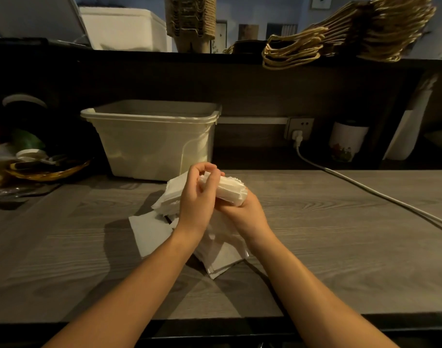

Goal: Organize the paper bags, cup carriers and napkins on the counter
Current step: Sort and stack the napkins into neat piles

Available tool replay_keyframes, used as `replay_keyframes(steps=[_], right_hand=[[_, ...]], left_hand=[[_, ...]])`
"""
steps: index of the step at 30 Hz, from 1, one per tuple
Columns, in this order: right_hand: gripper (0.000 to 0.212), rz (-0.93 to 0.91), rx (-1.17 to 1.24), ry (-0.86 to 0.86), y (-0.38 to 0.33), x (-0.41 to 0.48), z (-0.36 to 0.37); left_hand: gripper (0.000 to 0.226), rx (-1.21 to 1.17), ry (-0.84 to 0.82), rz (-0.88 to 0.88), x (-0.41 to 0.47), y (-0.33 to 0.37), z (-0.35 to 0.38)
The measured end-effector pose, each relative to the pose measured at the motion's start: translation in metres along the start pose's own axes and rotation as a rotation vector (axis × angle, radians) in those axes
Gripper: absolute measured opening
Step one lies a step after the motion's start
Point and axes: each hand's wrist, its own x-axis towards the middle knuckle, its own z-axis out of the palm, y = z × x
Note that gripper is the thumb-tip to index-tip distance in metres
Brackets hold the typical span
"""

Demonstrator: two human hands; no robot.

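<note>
Both hands meet above the middle of the grey wood counter (315, 247). My right hand (242, 212) cups a thick stack of white napkins (231, 190) from below. My left hand (198, 194) curls its fingers over the stack's left end. Several loose napkins (152, 231) lie scattered on the counter under and around my wrists. On the raised shelf behind, brown paper bags with twisted handles (340, 36) lie in a leaning pile at the right. A stack of cardboard cup carriers (189, 18) stands at the shelf's centre.
A cream plastic bin (149, 139) stands just behind the napkins. A white cable (365, 189) runs from a wall socket across the counter's right side. A wicker tray with clutter (44, 169) sits at the left, a white floral canister (346, 140) at the back right.
</note>
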Motion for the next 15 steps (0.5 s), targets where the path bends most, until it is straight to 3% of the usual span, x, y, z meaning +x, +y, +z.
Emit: replay_keyframes(steps=[3, 8, 15], right_hand=[[0.029, 0.017, 0.045, -0.049, -0.004, 0.001, -0.006], [0.049, 0.133, 0.019, -0.371, -0.006, 0.005, -0.022], [0.039, 0.194, 0.016, -0.373, 0.000, 0.007, -0.029]], left_hand=[[0.009, 0.052, 0.030, 0.010, 0.001, -0.001, -0.002], [0.013, 0.136, 0.058, -0.002, 0.001, -0.003, 0.006], [0.018, 0.159, -0.032, 0.093, 0.002, -0.002, 0.010]])
